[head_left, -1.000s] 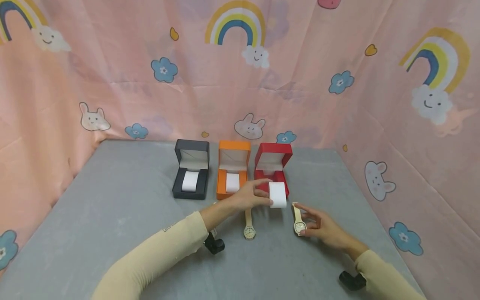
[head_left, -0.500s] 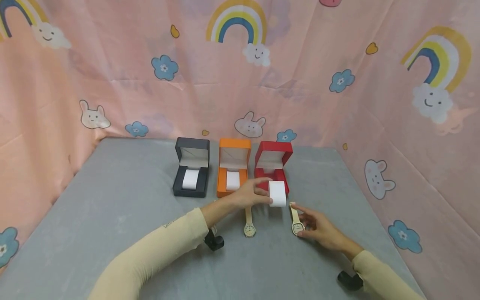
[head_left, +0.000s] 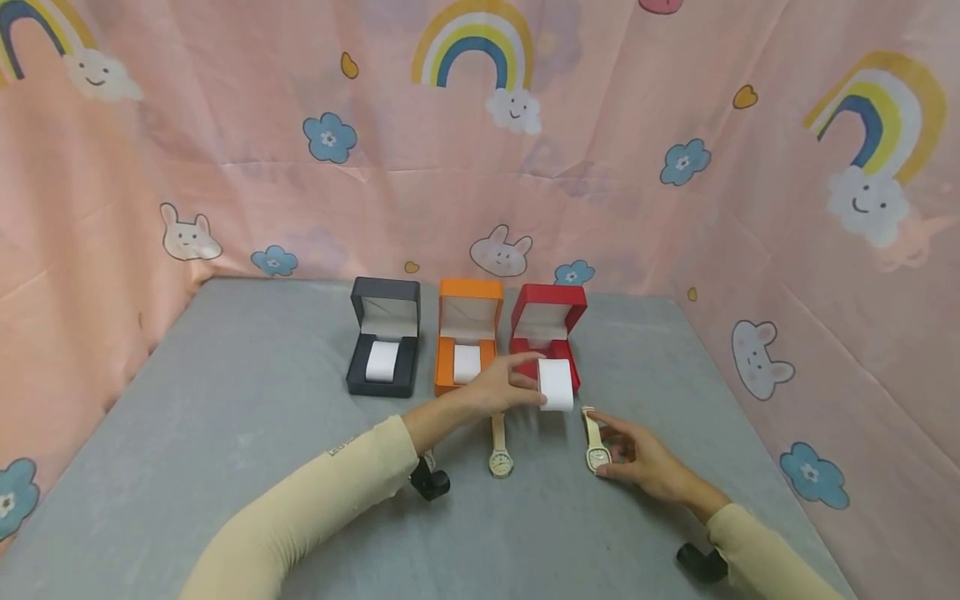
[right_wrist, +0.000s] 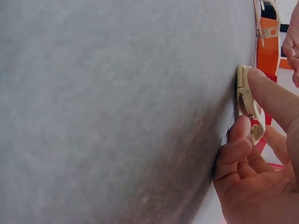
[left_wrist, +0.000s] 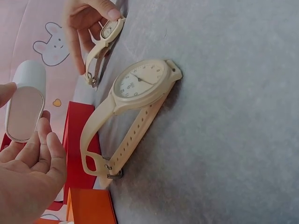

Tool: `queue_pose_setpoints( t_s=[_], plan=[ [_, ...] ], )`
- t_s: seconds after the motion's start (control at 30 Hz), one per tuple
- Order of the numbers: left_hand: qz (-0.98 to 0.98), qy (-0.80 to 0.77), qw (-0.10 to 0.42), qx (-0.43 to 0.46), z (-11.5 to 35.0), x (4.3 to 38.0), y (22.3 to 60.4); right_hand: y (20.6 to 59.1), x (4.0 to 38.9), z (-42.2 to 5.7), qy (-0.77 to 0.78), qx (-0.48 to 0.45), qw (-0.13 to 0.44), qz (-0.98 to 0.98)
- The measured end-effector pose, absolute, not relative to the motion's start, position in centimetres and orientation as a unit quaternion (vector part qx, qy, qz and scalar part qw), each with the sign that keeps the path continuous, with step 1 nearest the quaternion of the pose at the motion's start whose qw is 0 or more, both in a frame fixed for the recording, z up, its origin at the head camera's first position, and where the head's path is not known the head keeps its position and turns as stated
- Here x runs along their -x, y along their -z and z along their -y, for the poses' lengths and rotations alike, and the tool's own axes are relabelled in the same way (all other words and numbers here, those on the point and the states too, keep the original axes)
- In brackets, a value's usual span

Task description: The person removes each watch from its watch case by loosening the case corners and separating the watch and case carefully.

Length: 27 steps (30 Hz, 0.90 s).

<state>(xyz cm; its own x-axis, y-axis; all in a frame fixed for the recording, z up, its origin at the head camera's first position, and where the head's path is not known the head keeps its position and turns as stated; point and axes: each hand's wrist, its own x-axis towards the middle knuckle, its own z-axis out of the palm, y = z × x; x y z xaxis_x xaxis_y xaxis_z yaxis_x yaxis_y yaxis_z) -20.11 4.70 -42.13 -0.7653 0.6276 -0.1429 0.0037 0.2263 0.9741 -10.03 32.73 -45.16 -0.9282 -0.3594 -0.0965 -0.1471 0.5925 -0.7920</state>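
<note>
My left hand (head_left: 498, 387) holds a white watch cushion (head_left: 556, 385) between thumb and fingers, in front of the open red watch box (head_left: 549, 297). In the left wrist view the cushion (left_wrist: 29, 100) shows one flat oval end. My right hand (head_left: 641, 458) pinches a cream square-faced watch (head_left: 597, 458) at the table, thumb by the dial and a finger at the strap's far end. The right wrist view shows this watch (right_wrist: 244, 91) edge-on beneath the thumb. Between the hands, a cream round-faced watch (head_left: 501, 463) lies on the table, its strap (left_wrist: 96, 123) buckled.
Left of the red box stand an open orange box (head_left: 444, 367) and an open dark grey box (head_left: 406, 371), each with a white cushion inside. Part of another watch (head_left: 429, 459) shows beside the left sleeve. A pink printed curtain (head_left: 615, 208) surrounds the grey table (head_left: 247, 433).
My right hand and the square-faced watch have shifted slightly to the left. The left hand keeps the white cushion in the same place.
</note>
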Motion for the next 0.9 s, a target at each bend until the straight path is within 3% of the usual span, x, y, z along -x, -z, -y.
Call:
queue_pose_setpoints(
  t_s=[0.63, 0.9],
  plan=[
    [-0.741, -0.582, 0.262, -0.209, -4.6, 20.8, 41.9, 44.9, 10.9, -33.6, 0.438, 0.130, 0.156, -0.876],
    [-0.739, -0.582, 0.256, -0.221, -4.8, 21.1, 41.6, 44.3, 11.5, -34.1, 0.418, 0.120, 0.138, -0.890]
  ],
)
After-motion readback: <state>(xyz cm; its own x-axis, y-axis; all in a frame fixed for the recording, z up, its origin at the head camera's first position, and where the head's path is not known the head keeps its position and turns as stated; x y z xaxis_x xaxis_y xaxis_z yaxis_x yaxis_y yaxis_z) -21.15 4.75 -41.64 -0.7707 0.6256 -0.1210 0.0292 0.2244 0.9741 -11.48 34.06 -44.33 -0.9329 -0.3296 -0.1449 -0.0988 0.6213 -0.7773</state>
